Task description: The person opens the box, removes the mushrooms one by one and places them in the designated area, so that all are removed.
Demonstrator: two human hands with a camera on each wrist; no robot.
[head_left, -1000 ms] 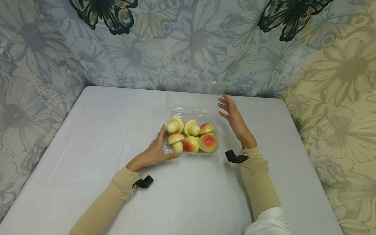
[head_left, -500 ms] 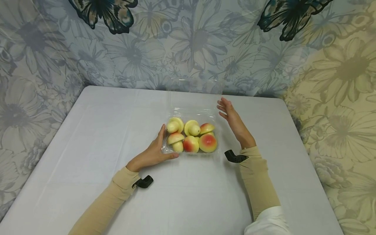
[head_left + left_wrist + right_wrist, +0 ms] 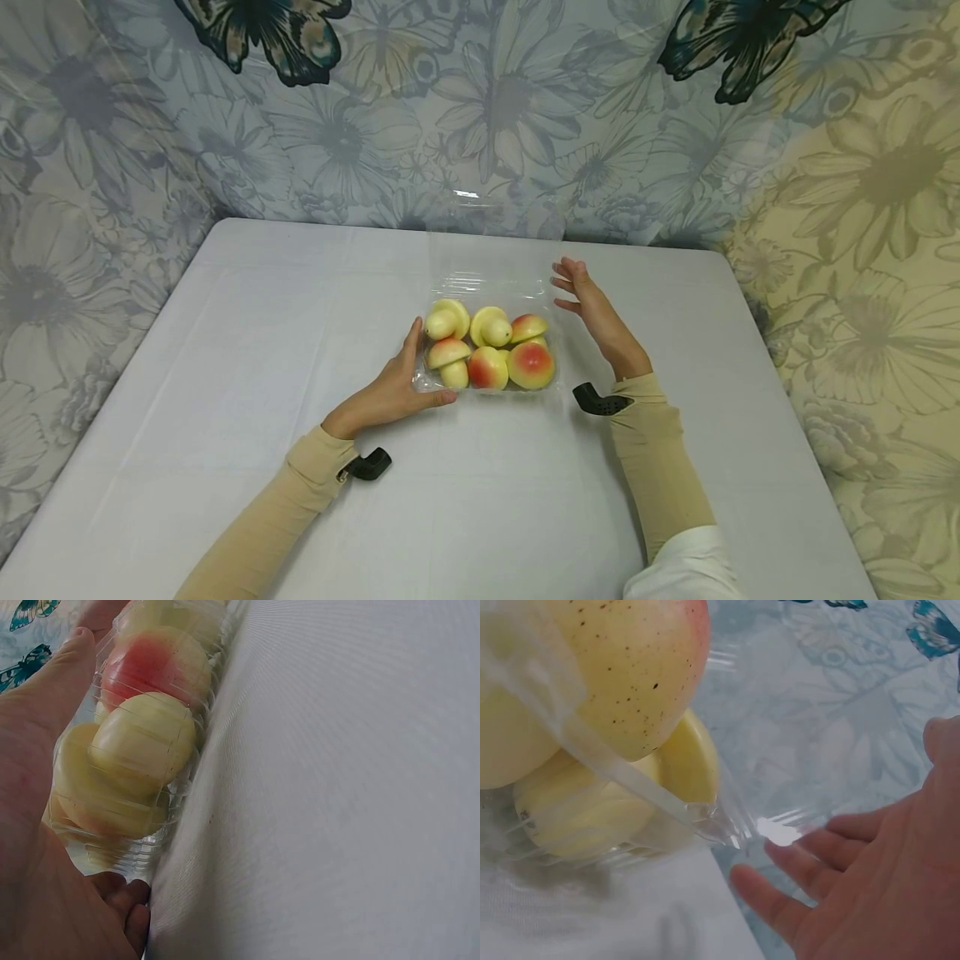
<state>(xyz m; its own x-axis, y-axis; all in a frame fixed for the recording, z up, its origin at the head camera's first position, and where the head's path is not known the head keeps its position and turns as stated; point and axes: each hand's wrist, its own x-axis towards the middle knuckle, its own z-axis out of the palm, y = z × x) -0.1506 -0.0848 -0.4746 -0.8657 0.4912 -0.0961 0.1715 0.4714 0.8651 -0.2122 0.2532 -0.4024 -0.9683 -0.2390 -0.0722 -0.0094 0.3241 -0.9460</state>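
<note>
A clear plastic container (image 3: 422, 381) stands near the table's middle, packed with several mushroom-shaped pieces (image 3: 531, 365) with yellow-red caps and pale stems. Its hinged clear lid (image 3: 491, 250) is raised at the far side. My left hand (image 3: 382, 396) grips the near left corner, thumb along the front and fingers along the left side. In the left wrist view, that hand's fingertips (image 3: 135, 904) curl at the container's end. My right hand (image 3: 596, 312) is at the lid's right edge, fingers spread; whether they touch the lid is unclear. The right wrist view shows the fingers (image 3: 810, 866) beside the plastic.
A white cloth covers the table (image 3: 247, 350), whose far edge meets a wall of flower-patterned paper (image 3: 345, 150) with printed butterflies (image 3: 277, 37). Black wrist cameras (image 3: 367, 463) jut inward from both sleeves.
My right hand has moved slightly down and toward me. The lid has swung up a little, its top edge higher. My left hand, the container and its pieces keep their places.
</note>
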